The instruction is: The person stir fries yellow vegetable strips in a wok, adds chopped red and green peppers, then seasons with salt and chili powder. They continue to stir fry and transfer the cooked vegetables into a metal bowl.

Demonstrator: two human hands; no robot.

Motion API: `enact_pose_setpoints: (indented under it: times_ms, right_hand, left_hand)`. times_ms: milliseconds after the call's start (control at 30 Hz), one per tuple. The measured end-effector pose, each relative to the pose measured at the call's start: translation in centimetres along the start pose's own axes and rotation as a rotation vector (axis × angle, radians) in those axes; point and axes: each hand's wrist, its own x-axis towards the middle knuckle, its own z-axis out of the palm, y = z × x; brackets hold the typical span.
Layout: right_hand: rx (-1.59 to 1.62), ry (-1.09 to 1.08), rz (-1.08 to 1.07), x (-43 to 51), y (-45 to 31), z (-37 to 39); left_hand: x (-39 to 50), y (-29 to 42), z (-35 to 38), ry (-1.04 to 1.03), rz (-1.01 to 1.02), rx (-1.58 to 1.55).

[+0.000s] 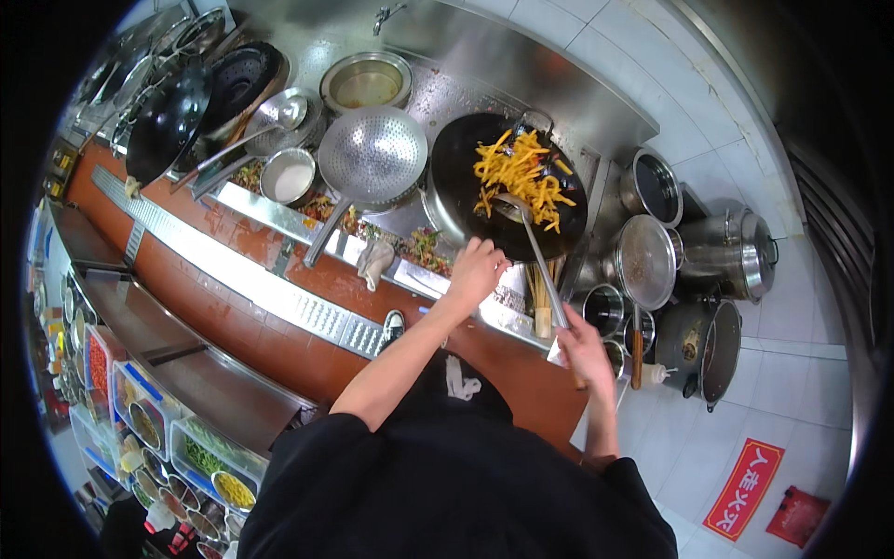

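A large black wok holds yellow strips of food with a few darker and red bits among them. My right hand grips the long handle of a metal ladle, whose bowl rests against the near side of the strips. My left hand is at the wok's near left edge, fingers bent; whether it touches the rim or holds something there cannot be told. A perforated metal strainer lies left of the wok, and a crumpled cloth is on the counter's front edge.
A bamboo brush stands by the wok's near side. Pots, a fine strainer and a squeeze bottle are at the right. Left are a metal basin, a bowl of white contents and another wok. Food scraps line the counter.
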Motion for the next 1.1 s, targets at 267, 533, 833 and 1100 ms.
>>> enact_pose_setpoints:
  times_ms: [267,533,833,1100]
  right_hand:
    - [-0.105,-0.171,0.082,-1.3,-3.3,-2.9]
    - [0.008,0.214,-0.101,7.1,2.4,3.8]
    - [-0.061,-0.171,0.151,-4.5,-5.0,-7.0]
    - [-0.135,0.11,-0.048,5.9,0.2,1.2]
  left_hand:
    - [0.7,-1.3,2.7,0.04,0.015,0.088]
    - [-4.5,-2.1,0.7,-0.532,-0.069,0.04]
    - [1.0,-0.1,0.9,-0.164,-0.045,0.108]
    - [-2.4,-1.6,3.8,-0.084,-0.031,0.169]
